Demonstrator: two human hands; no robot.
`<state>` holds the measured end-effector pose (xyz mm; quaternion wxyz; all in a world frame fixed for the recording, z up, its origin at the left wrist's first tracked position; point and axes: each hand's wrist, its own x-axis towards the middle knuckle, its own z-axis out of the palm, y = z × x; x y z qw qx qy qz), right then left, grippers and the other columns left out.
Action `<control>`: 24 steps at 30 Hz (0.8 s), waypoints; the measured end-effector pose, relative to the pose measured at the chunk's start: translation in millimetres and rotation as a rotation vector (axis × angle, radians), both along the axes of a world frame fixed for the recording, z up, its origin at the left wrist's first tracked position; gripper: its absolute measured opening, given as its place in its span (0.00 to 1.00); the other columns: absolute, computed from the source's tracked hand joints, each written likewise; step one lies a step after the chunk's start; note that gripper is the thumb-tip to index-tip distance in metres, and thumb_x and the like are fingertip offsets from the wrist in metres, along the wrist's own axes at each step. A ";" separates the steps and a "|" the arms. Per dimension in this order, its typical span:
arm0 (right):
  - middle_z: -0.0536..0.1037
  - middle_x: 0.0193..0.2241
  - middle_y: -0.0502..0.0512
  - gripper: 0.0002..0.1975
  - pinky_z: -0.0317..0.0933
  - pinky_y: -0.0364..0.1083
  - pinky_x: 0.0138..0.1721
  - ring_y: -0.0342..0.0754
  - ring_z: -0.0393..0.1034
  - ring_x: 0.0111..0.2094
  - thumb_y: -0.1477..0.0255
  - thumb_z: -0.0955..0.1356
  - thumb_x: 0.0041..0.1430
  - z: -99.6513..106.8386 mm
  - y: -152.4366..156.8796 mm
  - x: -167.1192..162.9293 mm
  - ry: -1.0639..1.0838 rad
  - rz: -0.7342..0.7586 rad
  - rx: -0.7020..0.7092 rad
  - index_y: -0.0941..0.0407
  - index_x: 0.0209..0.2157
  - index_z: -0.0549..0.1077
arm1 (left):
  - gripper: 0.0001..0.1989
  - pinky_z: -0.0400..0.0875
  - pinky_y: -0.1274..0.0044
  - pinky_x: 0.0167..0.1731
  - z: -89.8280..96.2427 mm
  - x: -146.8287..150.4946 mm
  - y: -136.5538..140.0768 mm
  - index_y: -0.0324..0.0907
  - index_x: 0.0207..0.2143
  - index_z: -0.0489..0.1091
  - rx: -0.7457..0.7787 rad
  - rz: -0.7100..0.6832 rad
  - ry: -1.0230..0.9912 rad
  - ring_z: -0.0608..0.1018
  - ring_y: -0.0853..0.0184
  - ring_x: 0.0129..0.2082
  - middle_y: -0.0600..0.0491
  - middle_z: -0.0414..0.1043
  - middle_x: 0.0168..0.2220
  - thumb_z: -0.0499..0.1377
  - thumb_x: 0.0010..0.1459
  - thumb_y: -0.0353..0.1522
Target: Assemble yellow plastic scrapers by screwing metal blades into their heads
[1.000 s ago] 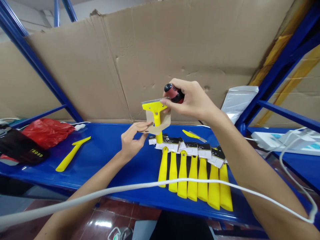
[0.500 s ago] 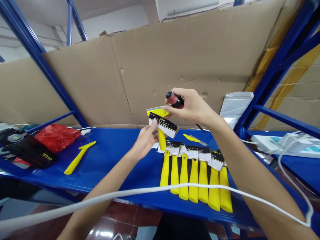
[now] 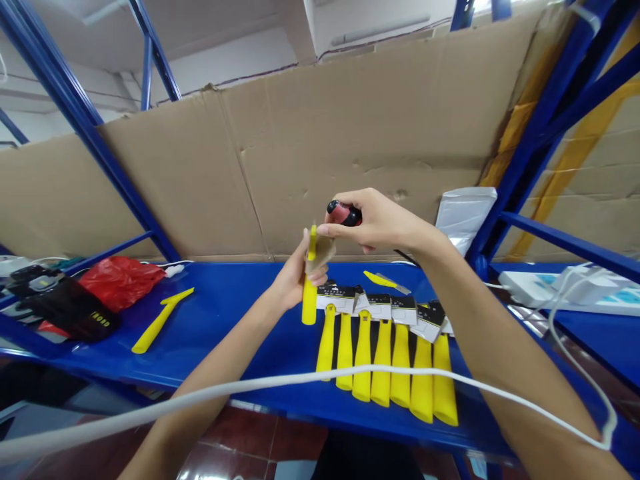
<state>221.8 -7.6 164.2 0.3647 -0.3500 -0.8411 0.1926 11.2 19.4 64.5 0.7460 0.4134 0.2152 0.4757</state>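
My left hand is closed around a yellow scraper, held upright above the blue shelf and seen edge-on. A blurred, brownish card sits against its head. My right hand is wrapped round a screwdriver with a red and black handle; its shaft is mostly hidden. The right fingertips reach the scraper's head. Below lie several yellow scrapers in a row, handles toward me, with black-and-white cards over their heads. Behind them rests a small yellow piece with a grey blade.
Farther left on the blue shelf lies another yellow scraper handle. A black case and red plastic bag stand beyond it. A white cable crosses before me. White power strips are at right, cardboard behind.
My left hand has turned the scraper from facing me to edge-on, so the card's print no longer shows. My right hand and the screwdriver have shifted slightly left in view.
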 end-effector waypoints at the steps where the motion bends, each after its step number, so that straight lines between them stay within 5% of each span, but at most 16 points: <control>1: 0.74 0.31 0.47 0.21 0.60 0.48 0.23 0.44 0.64 0.24 0.49 0.79 0.64 0.3 0.9 1.1 -0.016 0.023 0.026 0.52 0.36 0.76 | 0.20 0.56 0.84 0.14 0.7 -0.7 -1.6 0.41 0.31 0.69 -0.039 -0.066 -0.021 0.59 0.78 0.13 0.62 0.59 0.19 0.69 0.73 0.42; 5: 0.72 0.34 0.47 0.23 0.61 0.48 0.33 0.47 0.63 0.32 0.50 0.82 0.59 1.0 6.4 4.9 -0.093 0.057 0.165 0.51 0.44 0.81 | 0.24 0.50 0.85 0.11 2.5 -3.3 -6.7 0.43 0.26 0.59 -0.161 -0.243 -0.047 0.49 0.78 0.10 0.64 0.48 0.17 0.61 0.78 0.33; 10: 0.75 0.35 0.48 0.22 0.64 0.50 0.37 0.48 0.67 0.35 0.53 0.84 0.56 3.2 9.5 10.6 -0.141 0.074 0.127 0.51 0.45 0.83 | 0.27 0.43 0.83 0.09 1.1 0.6 -8.5 0.45 0.24 0.51 -0.186 -0.370 0.019 0.41 0.78 0.09 0.64 0.43 0.15 0.52 0.81 0.33; 16: 0.82 0.36 0.54 0.17 0.69 0.54 0.34 0.56 0.73 0.38 0.55 0.82 0.57 11.1 1.8 26.4 -0.174 -0.037 0.044 0.48 0.43 0.84 | 0.29 0.46 0.81 0.08 -6.6 14.0 -11.3 0.45 0.22 0.53 -0.075 -0.597 0.175 0.48 0.76 0.07 0.61 0.49 0.14 0.58 0.77 0.40; 21: 0.83 0.35 0.55 0.17 0.72 0.58 0.37 0.61 0.76 0.41 0.51 0.83 0.57 20.9 -15.9 38.3 -0.233 -0.148 0.050 0.46 0.39 0.84 | 0.18 0.60 0.78 0.12 -16.8 22.1 -20.6 0.42 0.31 0.74 0.134 -0.436 0.139 0.63 0.71 0.12 0.54 0.67 0.20 0.60 0.71 0.44; 24: 0.83 0.35 0.55 0.13 0.71 0.59 0.38 0.60 0.76 0.40 0.55 0.82 0.60 22.2 -27.6 43.2 -0.248 -0.177 0.105 0.47 0.37 0.83 | 0.19 0.65 0.75 0.15 -20.1 21.9 -26.8 0.43 0.35 0.76 0.219 -0.298 0.124 0.67 0.69 0.15 0.52 0.72 0.23 0.59 0.70 0.47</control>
